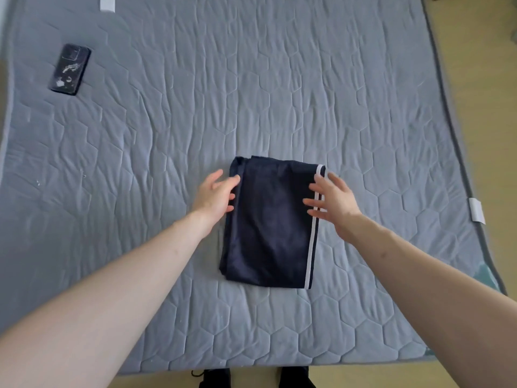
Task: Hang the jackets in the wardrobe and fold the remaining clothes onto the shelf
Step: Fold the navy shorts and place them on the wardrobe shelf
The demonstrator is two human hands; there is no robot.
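Folded navy garment (268, 225) on mattress (279, 93); phone (70, 69) well apart.

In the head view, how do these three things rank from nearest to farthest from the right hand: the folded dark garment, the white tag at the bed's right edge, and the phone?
1. Folded dark garment: directly under the right hand, whose fingers lie over its striped right edge.
2. White tag: to the right, at the mattress edge.
3. Phone: far upper left of the bed.

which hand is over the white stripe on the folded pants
The right hand: its spread fingers lie across the white stripe along the right edge of the folded navy pants. The left hand is at the plain left edge.
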